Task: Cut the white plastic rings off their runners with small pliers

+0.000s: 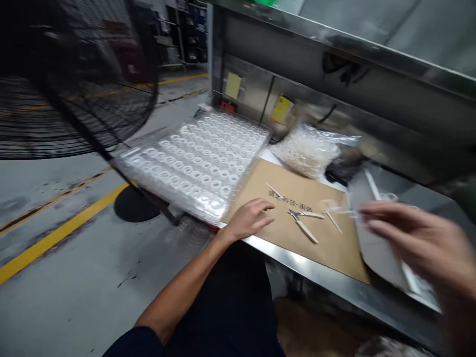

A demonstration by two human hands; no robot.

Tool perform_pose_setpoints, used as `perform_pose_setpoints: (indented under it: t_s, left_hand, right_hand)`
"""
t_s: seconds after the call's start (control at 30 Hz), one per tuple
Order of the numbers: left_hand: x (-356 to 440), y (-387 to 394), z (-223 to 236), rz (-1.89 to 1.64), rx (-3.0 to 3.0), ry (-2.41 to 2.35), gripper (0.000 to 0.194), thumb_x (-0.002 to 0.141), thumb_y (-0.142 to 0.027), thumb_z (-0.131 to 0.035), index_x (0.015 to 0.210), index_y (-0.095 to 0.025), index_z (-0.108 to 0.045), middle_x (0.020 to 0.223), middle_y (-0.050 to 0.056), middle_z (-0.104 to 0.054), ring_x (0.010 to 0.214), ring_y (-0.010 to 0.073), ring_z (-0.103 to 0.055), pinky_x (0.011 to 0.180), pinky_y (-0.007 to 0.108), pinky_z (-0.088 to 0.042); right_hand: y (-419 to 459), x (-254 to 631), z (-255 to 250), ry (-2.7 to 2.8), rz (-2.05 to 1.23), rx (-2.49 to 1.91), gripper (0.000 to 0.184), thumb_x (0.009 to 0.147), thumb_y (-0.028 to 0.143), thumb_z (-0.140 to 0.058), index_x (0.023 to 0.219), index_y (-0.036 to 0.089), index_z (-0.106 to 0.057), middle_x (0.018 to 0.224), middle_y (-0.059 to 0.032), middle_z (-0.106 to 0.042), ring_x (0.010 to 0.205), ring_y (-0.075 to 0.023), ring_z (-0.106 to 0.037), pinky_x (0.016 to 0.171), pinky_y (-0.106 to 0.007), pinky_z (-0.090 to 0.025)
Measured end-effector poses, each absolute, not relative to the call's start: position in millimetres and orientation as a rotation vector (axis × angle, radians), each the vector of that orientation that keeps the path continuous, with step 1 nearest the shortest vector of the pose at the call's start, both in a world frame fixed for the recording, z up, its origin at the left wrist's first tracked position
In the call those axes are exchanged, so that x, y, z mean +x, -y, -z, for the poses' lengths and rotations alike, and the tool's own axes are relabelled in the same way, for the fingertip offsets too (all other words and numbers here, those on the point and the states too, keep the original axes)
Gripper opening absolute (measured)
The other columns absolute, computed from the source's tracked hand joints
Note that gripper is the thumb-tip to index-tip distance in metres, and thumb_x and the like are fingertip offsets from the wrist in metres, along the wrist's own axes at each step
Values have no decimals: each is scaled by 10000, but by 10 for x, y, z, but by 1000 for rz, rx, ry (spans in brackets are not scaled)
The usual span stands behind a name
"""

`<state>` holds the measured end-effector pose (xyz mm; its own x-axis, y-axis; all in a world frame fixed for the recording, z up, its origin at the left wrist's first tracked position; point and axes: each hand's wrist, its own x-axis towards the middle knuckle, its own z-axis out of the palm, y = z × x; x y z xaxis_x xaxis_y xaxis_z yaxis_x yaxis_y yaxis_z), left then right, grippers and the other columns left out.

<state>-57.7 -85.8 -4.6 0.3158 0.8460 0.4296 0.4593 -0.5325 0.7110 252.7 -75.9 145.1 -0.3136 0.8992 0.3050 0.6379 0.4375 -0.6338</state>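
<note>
While the left hand (247, 219) lies on a kraft-paper sheet (334, 253) atop the steel table (334, 270) — its grip spread and empty, near the small pliers (302, 223) — the right hand (412, 238) blurs over a grey tray (375, 253), its grip too smeared to tell.

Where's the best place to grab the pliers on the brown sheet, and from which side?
Probably the pale handles of the pliers, from above with the right hand. They lie flat on the brown sheet, handles splayed toward that hand, while the metal head points toward the left hand.
</note>
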Motion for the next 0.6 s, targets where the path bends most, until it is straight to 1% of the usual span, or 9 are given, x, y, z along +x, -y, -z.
perform_pose_setpoints:
  t_s: [0.07, 0.1, 0.13, 0.2, 0.27, 0.33, 0.43, 0.6]
  left_hand:
    - [-547, 981, -7, -1151, 2029, -1090, 350, 979, -291, -693, 1308, -180, -645, 1230, 98, -731, 1106, 204, -711, 947, 309, -570]
    - [-534, 1049, -36, -1164, 1966, -1063, 398, 960, -293, -723, 1332, -185, -635, 1234, 94, -733, 1090, 200, -714, 928, 298, -572]
    - [-522, 1117, -67, -1177, 1897, -1043, 431, 941, -298, -751, 1342, -190, -635, 1229, 88, -736, 1066, 195, -717, 917, 292, -571]
    - [-497, 1240, -122, -1207, 1767, -1026, 425, 915, -318, -787, 1304, -192, -667, 1177, 76, -749, 995, 184, -718, 902, 291, -567]
    - [-476, 1329, -152, -1240, 1683, -1038, 391, 911, -353, -796, 1249, -181, -697, 1115, 73, -753, 928, 172, -711, 880, 291, -566]
    - [-464, 1376, -151, -1260, 1622, -1057, 400, 899, -379, -808, 1228, -174, -709, 1078, 78, -747, 900, 172, -708, 853, 289, -570]
    - [-457, 1398, -122, -1248, 1564, -1071, 416, 869, -370, -835, 1216, -174, -718, 1050, 83, -738, 906, 184, -711, 852, 298, -576]
    - [-420, 1385, -135, -1196, 1614, -1077, 280, 875, -304, -815, 1113, -179, -739, 988, 57, -720, 856, 153, -672, 783, 255, -566]
  right_hand:
    - [922, 2415, -1216, 1894, -989, -1211, 270, 863, 453, -860, 1002, 233, -787, 1050, -82, -781, 936, -229, -752, 813, -360, -634]
    - [950, 2322, -1067, 1803, -1164, -1160, 314, 811, 478, -895, 975, 232, -791, 1037, -84, -781, 937, -240, -755, 819, -372, -636]
    - [954, 2222, -918, 1736, -1267, -1119, 350, 783, 498, -908, 971, 228, -787, 1042, -86, -775, 943, -245, -753, 832, -385, -636]
    - [928, 2055, -672, 1670, -1363, -1062, 361, 784, 493, -906, 983, 223, -773, 1039, -76, -757, 942, -224, -739, 852, -386, -631]
    - [902, 1979, -540, 1615, -1471, -998, 313, 792, 424, -915, 981, 222, -769, 1027, -64, -741, 939, -199, -718, 854, -363, -618]
    - [888, 1997, -509, 1589, -1562, -945, 265, 800, 358, -917, 976, 223, -772, 1011, -60, -730, 923, -186, -701, 823, -340, -608]
    - [875, 2106, -542, 1569, -1654, -903, 241, 807, 312, -918, 982, 224, -777, 998, -58, -727, 886, -171, -689, 777, -314, -597]
    - [826, 2243, -561, 1553, -1744, -883, 258, 812, 280, -920, 1026, 228, -785, 992, -47, -731, 860, -147, -685, 765, -280, -590]
